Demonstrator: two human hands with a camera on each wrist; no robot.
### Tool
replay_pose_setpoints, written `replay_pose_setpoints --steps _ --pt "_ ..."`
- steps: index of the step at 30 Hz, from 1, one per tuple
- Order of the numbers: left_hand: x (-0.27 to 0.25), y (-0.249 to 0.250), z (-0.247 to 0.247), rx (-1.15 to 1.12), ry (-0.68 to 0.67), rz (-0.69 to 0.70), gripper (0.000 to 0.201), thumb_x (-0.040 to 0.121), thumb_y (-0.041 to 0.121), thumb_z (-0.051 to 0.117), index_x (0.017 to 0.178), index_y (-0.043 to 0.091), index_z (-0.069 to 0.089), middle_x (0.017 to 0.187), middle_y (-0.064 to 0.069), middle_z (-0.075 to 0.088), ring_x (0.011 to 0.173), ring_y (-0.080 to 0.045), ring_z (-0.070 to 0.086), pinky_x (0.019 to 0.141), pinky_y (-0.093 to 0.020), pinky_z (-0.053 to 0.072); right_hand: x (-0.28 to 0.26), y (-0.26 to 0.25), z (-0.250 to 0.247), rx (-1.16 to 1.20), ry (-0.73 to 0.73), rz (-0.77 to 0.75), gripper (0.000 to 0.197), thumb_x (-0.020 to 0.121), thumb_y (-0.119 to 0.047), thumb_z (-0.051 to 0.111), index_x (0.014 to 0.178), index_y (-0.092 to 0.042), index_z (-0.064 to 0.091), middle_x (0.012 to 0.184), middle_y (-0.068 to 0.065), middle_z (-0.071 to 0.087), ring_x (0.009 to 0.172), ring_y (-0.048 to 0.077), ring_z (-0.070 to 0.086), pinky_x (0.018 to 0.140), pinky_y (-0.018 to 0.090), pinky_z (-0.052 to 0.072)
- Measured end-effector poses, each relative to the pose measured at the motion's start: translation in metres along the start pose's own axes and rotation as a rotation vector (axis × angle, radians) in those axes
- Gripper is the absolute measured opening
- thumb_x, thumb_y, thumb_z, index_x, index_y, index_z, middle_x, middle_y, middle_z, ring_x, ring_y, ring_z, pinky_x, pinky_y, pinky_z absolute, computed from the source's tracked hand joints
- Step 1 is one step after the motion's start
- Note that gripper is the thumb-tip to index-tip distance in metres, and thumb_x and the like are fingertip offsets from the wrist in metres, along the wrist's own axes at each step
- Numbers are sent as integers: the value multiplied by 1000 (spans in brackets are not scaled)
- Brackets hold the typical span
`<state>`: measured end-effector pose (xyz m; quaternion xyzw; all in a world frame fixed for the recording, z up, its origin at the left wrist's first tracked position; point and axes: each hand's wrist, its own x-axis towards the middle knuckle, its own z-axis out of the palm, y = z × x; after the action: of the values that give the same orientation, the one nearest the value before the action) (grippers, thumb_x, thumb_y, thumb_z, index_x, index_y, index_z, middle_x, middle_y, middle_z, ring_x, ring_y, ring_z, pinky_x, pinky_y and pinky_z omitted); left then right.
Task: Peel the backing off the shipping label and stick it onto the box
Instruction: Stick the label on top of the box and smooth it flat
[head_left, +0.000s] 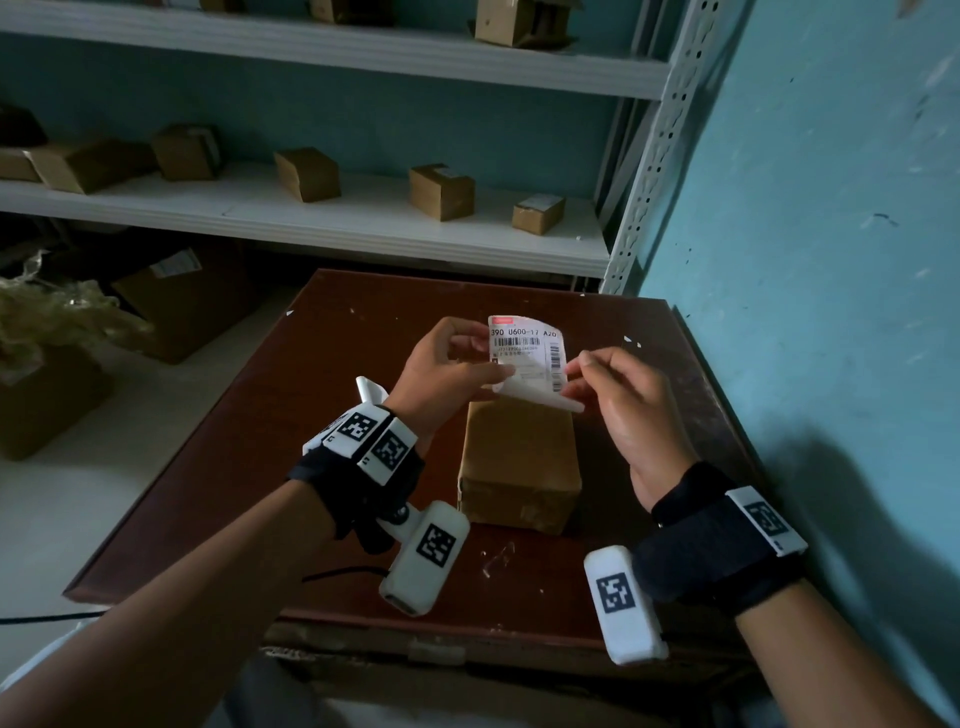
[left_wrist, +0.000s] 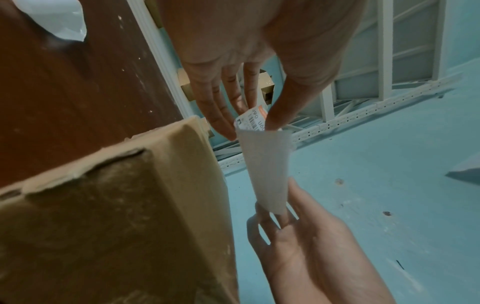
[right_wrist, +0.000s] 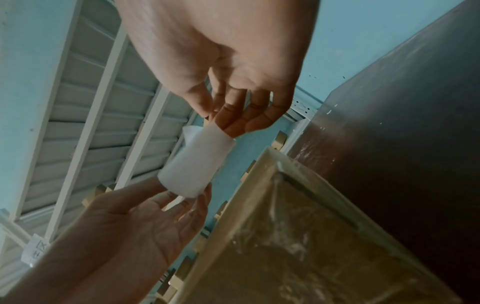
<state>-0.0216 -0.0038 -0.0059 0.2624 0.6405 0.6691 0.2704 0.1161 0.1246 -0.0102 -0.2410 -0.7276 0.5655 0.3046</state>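
Above the far end of the brown cardboard box (head_left: 519, 462), both hands hold up the shipping label (head_left: 524, 345), its barcode side facing me. My left hand (head_left: 493, 356) pinches the label's left edge between thumb and fingers. My right hand (head_left: 574, 371) pinches the lower right, where the white backing (head_left: 540, 397) curls away under the label. In the left wrist view, the backing (left_wrist: 267, 170) stretches from my left hand (left_wrist: 252, 129) down to my right hand (left_wrist: 275, 211). The right wrist view shows my right hand (right_wrist: 218, 123) pinching the white sheet (right_wrist: 194, 164) beside the box (right_wrist: 298, 236).
The box stands on a dark brown table (head_left: 322, 415) set against a blue wall (head_left: 805, 260) on the right. Behind it, white shelves (head_left: 363, 223) hold several small cardboard boxes. More cartons (head_left: 182, 301) sit on the floor to the left.
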Motion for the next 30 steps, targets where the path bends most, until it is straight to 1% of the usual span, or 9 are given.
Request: replay_pose_setpoints --steps 4,6,9,12,14,16,19,26,30 --pt "1 -5 1 -13 8 -16 47 76 0 72 117 9 52 113 -9 60 95 -24 69 72 -31 59 -1 6 0 -73 -44 -41 8 95 -14 60 96 -13 68 95 -4 71 88 1 67 75 17 55" --pt "1 -6 2 9 16 -5 48 75 -3 72 117 8 52 113 -8 59 97 -25 67 67 -26 57 -1 9 0 -120 -38 -68 7 91 -13 65 95 -17 69 100 -7 69 94 1 64 78 21 56" --pt "2 -7 4 17 5 -46 51 74 -6 70 118 10 52 115 -8 57 96 -23 67 65 -22 55 1 10 0 -174 -51 -57 14 88 -11 68 94 -23 69 111 1 65 102 8 61 78 23 56" --pt "3 -8 5 6 -3 -83 53 73 -8 69 119 11 51 117 -10 57 94 -23 68 66 -25 56 2 8 0 -151 -71 -15 19 87 -5 66 95 -22 70 118 4 61 100 5 60 71 17 55" --pt "4 -8 5 -2 -10 -92 54 73 -10 68 119 10 51 118 -12 56 95 -25 68 67 -26 56 1 6 -1 -131 -86 -9 22 85 0 64 98 -17 70 115 2 63 94 -4 60 66 11 52" --pt "4 -8 3 -22 -24 -105 53 73 -11 66 120 10 51 119 -14 56 96 -27 68 72 -29 57 1 5 -1 -93 -118 12 25 85 4 62 102 -14 69 115 1 64 94 -8 60 67 12 53" --pt "3 -7 2 -45 -38 -122 53 75 -13 63 121 9 50 118 -13 57 96 -26 68 75 -30 57 2 7 -2 -63 -159 74 30 84 3 64 107 -17 67 124 5 61 109 6 60 74 18 57" --pt "0 -4 1 0 -52 -120 51 76 -12 61 122 6 51 114 -11 58 96 -25 67 75 -30 58 2 8 -3 -76 -172 105 42 82 2 69 118 -19 60 120 -4 64 104 1 60 66 15 55" --pt "-1 -4 1 71 -72 -133 52 77 -10 59 125 9 52 119 -9 57 103 -25 64 77 -29 57 3 11 -4 -125 -176 89 52 79 0 74 123 -22 57 130 -1 59 110 7 61 72 21 58"
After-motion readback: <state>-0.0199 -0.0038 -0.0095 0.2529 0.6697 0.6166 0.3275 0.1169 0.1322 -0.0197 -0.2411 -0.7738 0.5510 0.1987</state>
